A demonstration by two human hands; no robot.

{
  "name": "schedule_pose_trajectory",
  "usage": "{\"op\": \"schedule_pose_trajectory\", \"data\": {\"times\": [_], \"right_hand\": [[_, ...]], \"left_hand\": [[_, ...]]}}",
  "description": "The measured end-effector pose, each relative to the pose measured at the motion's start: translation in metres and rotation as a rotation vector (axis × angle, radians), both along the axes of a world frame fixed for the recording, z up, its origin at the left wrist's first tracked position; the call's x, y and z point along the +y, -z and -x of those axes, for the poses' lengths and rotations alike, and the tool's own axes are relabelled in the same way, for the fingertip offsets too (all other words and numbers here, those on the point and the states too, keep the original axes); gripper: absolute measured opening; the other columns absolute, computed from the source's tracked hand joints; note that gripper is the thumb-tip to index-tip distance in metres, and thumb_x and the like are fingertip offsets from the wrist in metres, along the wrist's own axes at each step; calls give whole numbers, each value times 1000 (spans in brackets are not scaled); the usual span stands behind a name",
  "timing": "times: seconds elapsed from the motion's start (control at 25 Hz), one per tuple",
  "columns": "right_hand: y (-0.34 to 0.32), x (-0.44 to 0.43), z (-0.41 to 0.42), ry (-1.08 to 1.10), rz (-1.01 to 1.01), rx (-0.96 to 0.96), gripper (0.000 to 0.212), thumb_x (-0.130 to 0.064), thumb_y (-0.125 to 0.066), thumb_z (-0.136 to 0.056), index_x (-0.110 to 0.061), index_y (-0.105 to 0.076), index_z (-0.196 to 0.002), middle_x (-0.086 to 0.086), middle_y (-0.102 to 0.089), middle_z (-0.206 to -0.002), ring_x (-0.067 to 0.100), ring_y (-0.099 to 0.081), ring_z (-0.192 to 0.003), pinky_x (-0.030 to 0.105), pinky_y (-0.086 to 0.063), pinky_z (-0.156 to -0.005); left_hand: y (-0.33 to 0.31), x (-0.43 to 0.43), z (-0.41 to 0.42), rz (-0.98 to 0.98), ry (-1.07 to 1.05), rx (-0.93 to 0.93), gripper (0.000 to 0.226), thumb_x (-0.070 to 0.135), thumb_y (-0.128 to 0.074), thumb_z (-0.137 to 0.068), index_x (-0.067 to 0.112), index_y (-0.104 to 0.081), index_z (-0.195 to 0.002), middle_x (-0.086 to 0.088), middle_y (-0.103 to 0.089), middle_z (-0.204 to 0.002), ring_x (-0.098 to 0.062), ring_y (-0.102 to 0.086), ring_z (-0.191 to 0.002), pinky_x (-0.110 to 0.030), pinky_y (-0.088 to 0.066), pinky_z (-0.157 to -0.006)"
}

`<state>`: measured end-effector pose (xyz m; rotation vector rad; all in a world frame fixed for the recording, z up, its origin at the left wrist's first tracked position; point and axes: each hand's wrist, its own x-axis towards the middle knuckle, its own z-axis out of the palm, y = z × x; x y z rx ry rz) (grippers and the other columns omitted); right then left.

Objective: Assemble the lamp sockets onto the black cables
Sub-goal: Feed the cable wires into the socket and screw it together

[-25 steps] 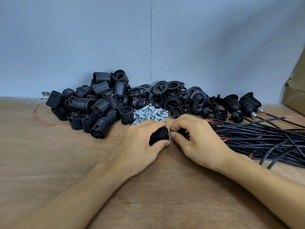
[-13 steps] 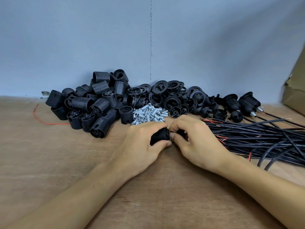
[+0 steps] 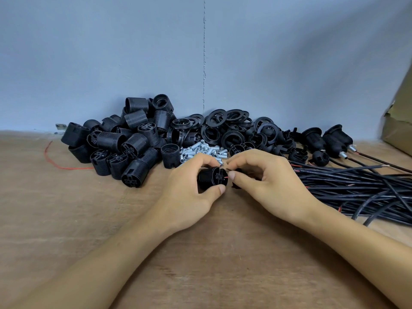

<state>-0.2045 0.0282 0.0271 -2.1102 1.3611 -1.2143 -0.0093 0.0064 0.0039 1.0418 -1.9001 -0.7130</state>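
The left hand [image 3: 189, 192] grips a socket [image 3: 210, 180] round its ribbed body, in front of the parts heap [image 3: 133, 141], with the terminal face turned toward the right hand [image 3: 267, 186]. The right hand pinches a red wire [image 3: 225, 177] at that face; its cable is hidden under the fingers. Risk: a bent tip or a missed terminal hole would splay the strands. Risk: a slack grip would let the socket rotate out of line.
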Motion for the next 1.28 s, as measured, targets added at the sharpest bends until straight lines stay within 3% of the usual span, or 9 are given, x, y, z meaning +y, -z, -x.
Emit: {"op": "schedule_pose_trajectory", "data": {"times": [0.2, 0.44, 0.8, 1.28], "right_hand": [[-5, -1, 3, -94, -113, -76, 9, -12, -73, -90, -19, -76, -92, -10, -72, -104, 11, -69, -100, 39, -57, -90], [-6, 1, 4, -70, -168, -90, 10, -14, -72, -91, -23, -74, -91, -8, -74, -103, 10, -70, -98, 40, -57, -91], [-8, 0, 3, -19, -20, 113, 10, -15, -74, -89, -24, -75, -84, -12, -70, -101, 6, -65, -99, 29, -52, -87], [-12, 6, -2, 34, 31, 235, 10, -19, -71, -90, -25, -71, -82, -15, -63, -97, 7, -61, -93, 34, -53, -82]], "left_hand": [[1, -3, -4, -122, 110, 130, 34, 16, -76, -80, 28, -61, -108, 11, -72, -106, -10, -70, -102, -25, -54, -91], [1, -3, -3, -109, 134, 177, 34, 20, -74, -76, 29, -62, -107, 9, -73, -108, -11, -68, -108, -39, -54, -101], [-1, 1, 1, 118, -47, 56, 40, 33, -78, -74, 43, -64, -110, 20, -70, -107, -9, -67, -106, -41, -55, -95], [-4, 4, 1, 264, -131, -62, 42, 21, -89, -74, 26, -77, -114, 15, -71, -107, -3, -64, -104, -29, -50, -94]]}}
